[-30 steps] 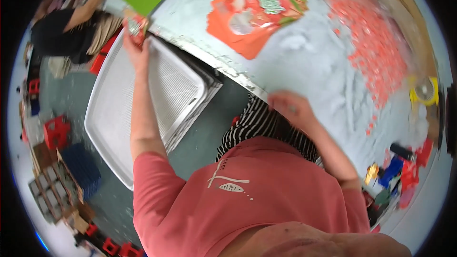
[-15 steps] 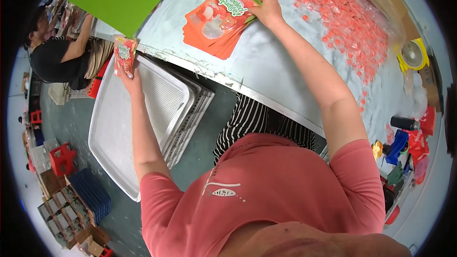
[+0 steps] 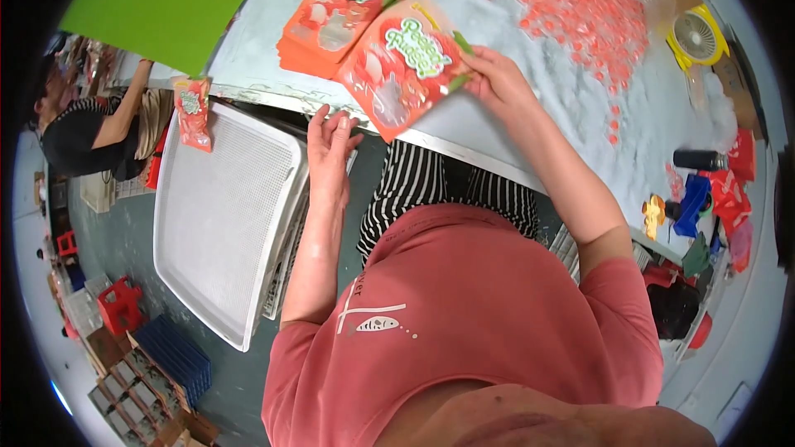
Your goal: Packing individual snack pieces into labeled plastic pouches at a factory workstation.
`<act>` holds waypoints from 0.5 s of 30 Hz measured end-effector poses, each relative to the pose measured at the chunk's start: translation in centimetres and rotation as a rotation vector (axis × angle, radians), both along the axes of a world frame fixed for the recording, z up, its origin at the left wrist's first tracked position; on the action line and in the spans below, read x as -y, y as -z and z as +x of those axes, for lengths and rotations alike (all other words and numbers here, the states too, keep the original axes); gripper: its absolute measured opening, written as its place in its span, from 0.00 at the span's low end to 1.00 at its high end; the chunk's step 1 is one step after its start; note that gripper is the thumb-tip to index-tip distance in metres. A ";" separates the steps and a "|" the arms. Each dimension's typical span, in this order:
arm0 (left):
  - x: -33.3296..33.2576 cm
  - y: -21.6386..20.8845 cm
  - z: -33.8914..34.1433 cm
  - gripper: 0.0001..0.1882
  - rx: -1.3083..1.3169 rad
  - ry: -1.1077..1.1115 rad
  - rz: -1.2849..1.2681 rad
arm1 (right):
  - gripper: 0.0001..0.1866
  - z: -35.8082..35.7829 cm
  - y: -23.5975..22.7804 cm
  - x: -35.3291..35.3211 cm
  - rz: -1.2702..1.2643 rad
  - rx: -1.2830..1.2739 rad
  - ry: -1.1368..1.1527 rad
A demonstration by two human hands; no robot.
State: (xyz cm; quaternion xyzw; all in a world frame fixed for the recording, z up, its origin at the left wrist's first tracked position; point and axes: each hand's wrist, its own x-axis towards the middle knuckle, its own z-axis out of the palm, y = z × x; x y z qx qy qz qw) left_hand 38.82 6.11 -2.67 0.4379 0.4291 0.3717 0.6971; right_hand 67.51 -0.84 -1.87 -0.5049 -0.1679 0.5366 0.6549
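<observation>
Between its thumb and fingers my right hand (image 3: pixel 501 87) holds a flat red-orange candy pouch (image 3: pixel 393 74) by one edge, over the front edge of the table. My left hand (image 3: pixel 331 149) has its fingers apart and holds nothing; it is just left of that pouch's lower end. Behind the held pouch, a fanned stack of matching pouches (image 3: pixel 308 37) lies on the table. A fuller-looking pouch (image 3: pixel 194 120) rests at the far end of the white perforated tray (image 3: pixel 228 223) on my left. A large heap of small wrapped red candies (image 3: pixel 571 12) spreads across the table to the far right.
The pale marbled table (image 3: pixel 530 136) runs along my front. A green board (image 3: pixel 166 4) covers its far left. A yellow fan (image 3: pixel 697 37), a black bottle (image 3: pixel 700 160) and red bags (image 3: pixel 729 199) stand to the right. Another person (image 3: pixel 95 141) works at the left, near red stools (image 3: pixel 120 305).
My left hand has let go of the pouch at the tray and moved right, toward the table edge. My right hand has drawn one pouch off the stack toward me.
</observation>
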 end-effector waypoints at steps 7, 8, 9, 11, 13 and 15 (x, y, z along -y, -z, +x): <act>3.0 -1.3 3.8 0.29 0.105 0.212 -0.163 | 0.12 -1.1 0.6 10.7 -0.034 -0.149 0.022; 3.3 -1.4 4.2 0.29 0.144 0.239 -0.139 | 0.12 -0.8 0.7 11.6 -0.037 -0.158 0.042; 3.2 -1.2 4.4 0.31 0.107 0.209 -0.120 | 0.12 -0.3 0.8 12.5 0.008 -0.091 -0.015; 3.0 -1.3 4.5 0.31 0.019 0.258 0.026 | 0.13 0.3 0.5 13.8 0.052 -0.031 -0.058; 2.8 -2.1 4.6 0.33 -0.055 0.296 0.123 | 0.14 0.6 -0.4 14.6 -0.057 0.070 -0.020; 2.8 -3.0 4.7 0.35 -0.084 0.302 0.132 | 0.14 0.4 -0.9 14.9 -0.046 0.106 -0.029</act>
